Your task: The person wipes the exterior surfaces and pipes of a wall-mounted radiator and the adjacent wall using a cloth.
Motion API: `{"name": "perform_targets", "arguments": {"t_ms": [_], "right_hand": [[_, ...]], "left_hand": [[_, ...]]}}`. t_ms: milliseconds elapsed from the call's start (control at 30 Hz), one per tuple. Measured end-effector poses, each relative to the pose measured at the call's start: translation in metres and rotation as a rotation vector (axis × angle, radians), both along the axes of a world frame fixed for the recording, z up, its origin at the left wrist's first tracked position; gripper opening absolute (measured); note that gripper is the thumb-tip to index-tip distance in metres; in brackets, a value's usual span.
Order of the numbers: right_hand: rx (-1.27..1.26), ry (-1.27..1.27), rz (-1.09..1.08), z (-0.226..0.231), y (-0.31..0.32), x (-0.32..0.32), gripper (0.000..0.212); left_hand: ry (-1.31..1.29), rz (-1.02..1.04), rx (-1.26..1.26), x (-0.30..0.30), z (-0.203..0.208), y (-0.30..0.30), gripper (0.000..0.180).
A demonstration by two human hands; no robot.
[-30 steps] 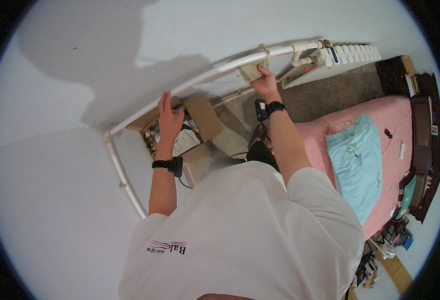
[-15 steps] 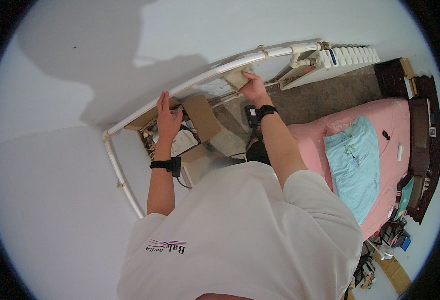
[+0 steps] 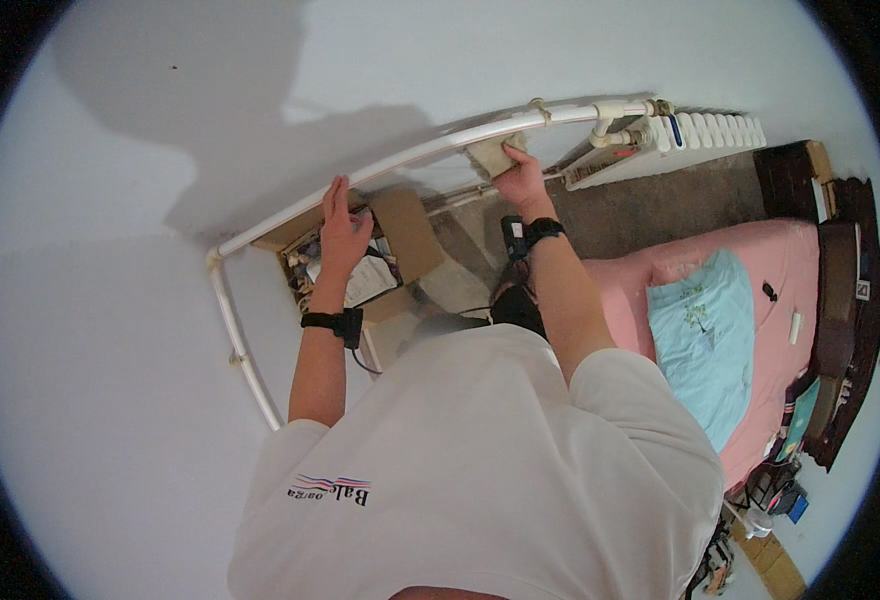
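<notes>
A long white pipe (image 3: 428,150) runs along the wall in front of me. My right hand (image 3: 523,182) grips a pale beige cloth (image 3: 493,158) just beneath the pipe, thumb on top; the cloth lies close to or against the pipe's underside. My left hand (image 3: 344,232) is raised at the pipe further left, fingers stretched out and the fingertips at its near side, holding nothing. Below that hand stands an open cardboard box (image 3: 406,235) with papers and mixed small things inside.
The pipe bends at a left corner elbow (image 3: 214,259) and joins a white radiator (image 3: 680,145) on the right. A bed with a pink sheet (image 3: 775,255) and a light blue pillow (image 3: 702,335) stands at the right. A dark wooden headboard (image 3: 840,290) lies beyond it.
The view has shifted slightly. My right hand with the cloth appears a little further right relative to the frame, still near the pipe. My left hand stays at the pipe.
</notes>
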State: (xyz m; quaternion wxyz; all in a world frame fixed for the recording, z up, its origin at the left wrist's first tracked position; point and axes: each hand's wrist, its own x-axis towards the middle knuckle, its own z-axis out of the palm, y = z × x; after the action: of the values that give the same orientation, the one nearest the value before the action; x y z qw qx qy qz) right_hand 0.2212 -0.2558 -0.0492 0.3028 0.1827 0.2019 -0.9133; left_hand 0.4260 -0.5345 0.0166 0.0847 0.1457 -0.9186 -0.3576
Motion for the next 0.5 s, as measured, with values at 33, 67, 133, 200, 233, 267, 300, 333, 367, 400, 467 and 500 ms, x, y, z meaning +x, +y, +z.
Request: {"name": "perform_targets", "arguments": {"t_ms": [33,67,133,200,233,267,300,333,367,400,467,500], "right_hand": [[0.0,0.003,0.007,-0.002,-0.006,0.004,0.051],[-0.001,-0.014,0.054,-0.004,-0.013,0.008,0.05],[0.051,-0.063,0.095,0.007,-0.033,0.023,0.049],[0.014,-0.067,0.145,0.0,-0.046,0.031,0.049],[-0.023,-0.076,0.188,-0.006,-0.052,0.034,0.048],[-0.028,-0.049,0.222,0.0,-0.06,0.042,0.047],[-0.027,-0.047,0.233,-0.004,-0.069,0.047,0.047],[-0.048,-0.056,0.268,-0.006,-0.08,0.053,0.046],[-0.068,-0.064,0.299,-0.009,-0.088,0.057,0.045],[-0.067,-0.061,0.305,-0.012,-0.095,0.061,0.045],[-0.084,-0.045,0.414,-0.014,-0.111,0.072,0.041],[-0.083,-0.043,0.421,-0.013,-0.12,0.077,0.041]], "left_hand": [[0.003,0.007,0.0,0.0,0.001,0.0,0.075],[-0.006,0.006,0.001,0.001,0.0,0.0,0.075],[-0.016,0.023,0.001,0.005,-0.001,-0.001,0.074],[-0.07,0.026,0.012,0.003,0.004,0.002,0.075],[-0.065,0.031,0.012,0.001,0.005,0.003,0.075],[-0.059,0.026,0.003,0.002,0.004,0.003,0.075],[-0.053,0.02,-0.005,0.003,0.003,0.003,0.075],[-0.052,0.031,-0.005,0.005,0.002,0.001,0.075],[-0.05,0.021,-0.002,0.004,0.003,0.001,0.076],[-0.049,0.01,0.001,0.004,0.005,0.001,0.076],[-0.082,0.017,0.003,0.003,0.007,0.002,0.077],[-0.119,0.017,0.004,0.003,0.009,0.002,0.079]]}}
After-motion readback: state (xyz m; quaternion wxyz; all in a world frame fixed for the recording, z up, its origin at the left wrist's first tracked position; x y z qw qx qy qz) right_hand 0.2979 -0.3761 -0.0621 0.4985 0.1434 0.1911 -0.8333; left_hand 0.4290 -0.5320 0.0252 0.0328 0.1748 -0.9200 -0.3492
